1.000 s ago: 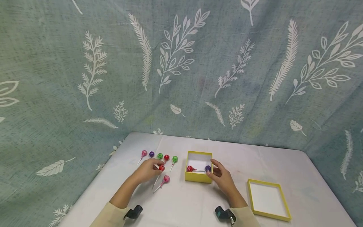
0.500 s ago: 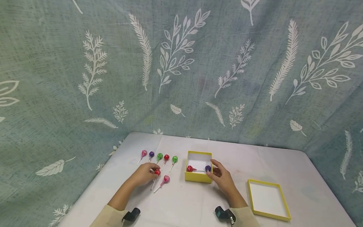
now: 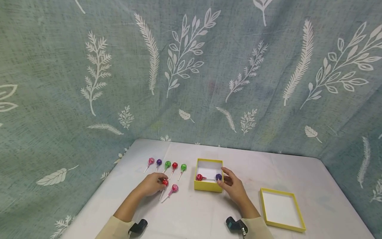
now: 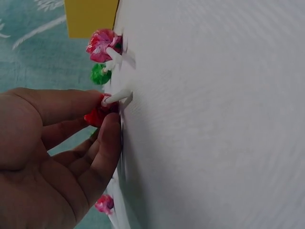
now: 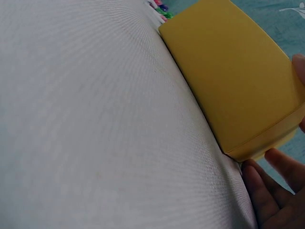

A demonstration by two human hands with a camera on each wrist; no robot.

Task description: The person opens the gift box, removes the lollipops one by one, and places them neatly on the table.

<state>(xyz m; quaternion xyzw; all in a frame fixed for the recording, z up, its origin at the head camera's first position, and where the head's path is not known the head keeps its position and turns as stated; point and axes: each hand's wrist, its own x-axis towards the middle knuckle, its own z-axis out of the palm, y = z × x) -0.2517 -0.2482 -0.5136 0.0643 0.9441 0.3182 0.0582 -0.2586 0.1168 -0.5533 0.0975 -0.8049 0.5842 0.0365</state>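
At the left of the table, my left hand [image 3: 151, 184] pinches a red lollipop [image 3: 165, 182] by its wrapped head. The left wrist view shows thumb and fingers on either side of that head, its white stick [image 4: 118, 97] reaching to the cloth. My right hand [image 3: 234, 186] holds the right side of an open yellow box [image 3: 208, 187], thumb at the near corner and fingers along the side wall. Inside lie another red lollipop [image 3: 199, 177] and a purple lollipop [image 3: 219, 177], heads at opposite ends. A pink lollipop [image 3: 174, 188] lies right beside my left hand.
Behind my left hand, a row holds a second pink lollipop [image 3: 151, 160], another purple lollipop [image 3: 159, 162], a green lollipop [image 3: 167, 164], a red one and another green one. The box's yellow-rimmed lid [image 3: 282, 209] lies at the right. A patterned curtain [image 3: 191, 83] hangs behind the table.
My left hand has drawn the red lollipop slightly left and toward me, away from the row. The right hand and the box have stayed in place.
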